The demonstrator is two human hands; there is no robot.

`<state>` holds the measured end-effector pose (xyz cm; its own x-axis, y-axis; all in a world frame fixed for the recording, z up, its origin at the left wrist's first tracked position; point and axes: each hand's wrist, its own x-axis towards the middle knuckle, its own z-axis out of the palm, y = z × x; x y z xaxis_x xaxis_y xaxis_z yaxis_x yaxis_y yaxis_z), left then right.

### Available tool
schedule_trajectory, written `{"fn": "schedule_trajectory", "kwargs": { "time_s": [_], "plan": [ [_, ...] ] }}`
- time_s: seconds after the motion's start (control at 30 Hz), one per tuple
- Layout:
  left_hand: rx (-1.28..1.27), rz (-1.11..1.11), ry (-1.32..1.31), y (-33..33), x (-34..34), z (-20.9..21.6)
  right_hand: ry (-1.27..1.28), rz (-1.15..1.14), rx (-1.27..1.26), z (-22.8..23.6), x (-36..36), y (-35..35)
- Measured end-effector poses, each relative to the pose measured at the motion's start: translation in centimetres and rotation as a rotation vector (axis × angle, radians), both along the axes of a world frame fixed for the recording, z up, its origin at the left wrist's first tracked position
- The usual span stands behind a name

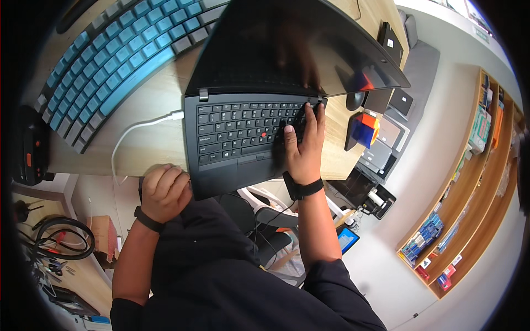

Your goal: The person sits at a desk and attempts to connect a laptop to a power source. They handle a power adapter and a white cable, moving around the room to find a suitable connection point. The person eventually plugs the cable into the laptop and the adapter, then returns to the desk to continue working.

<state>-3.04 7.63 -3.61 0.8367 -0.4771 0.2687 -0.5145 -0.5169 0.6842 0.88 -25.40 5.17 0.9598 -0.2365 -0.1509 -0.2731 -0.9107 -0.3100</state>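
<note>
An open black laptop (240, 175) rests on the wooden desk, its dark screen (287, 49) tilted back and reflecting a hand. My right hand (305, 151) lies over the right side of the keyboard (237, 132), fingers stretched toward the top right keys and thumb over the keys left of them. Beside the laptop's front left corner, my left hand (164, 193) is curled into a loose fist at the desk edge; nothing shows in it. A white cable (132, 128) is plugged into the laptop's left side.
A large blue-and-grey keyboard (121, 60) stands left of the laptop. Right of it are a dark mouse (355, 100) and a blue-orange object (364, 129). A black device (30, 146) sits far left. Wooden shelves (469, 182) line the right wall.
</note>
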Motion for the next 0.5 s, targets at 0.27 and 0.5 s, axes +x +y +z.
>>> {"fn": "schedule_trajectory", "kwargs": {
  "time_s": [0.27, 0.5],
  "plan": [
    [0.051, 0.025, -0.041, -0.1, -0.1, -0.2, -0.054, -0.026, 0.033, 0.6, -0.8, -1.3],
    [0.049, 0.011, -0.024, -0.2, -0.1, 0.0, -0.032, 0.015, -0.025, 0.5, 0.9, -0.6]
  ]
}}
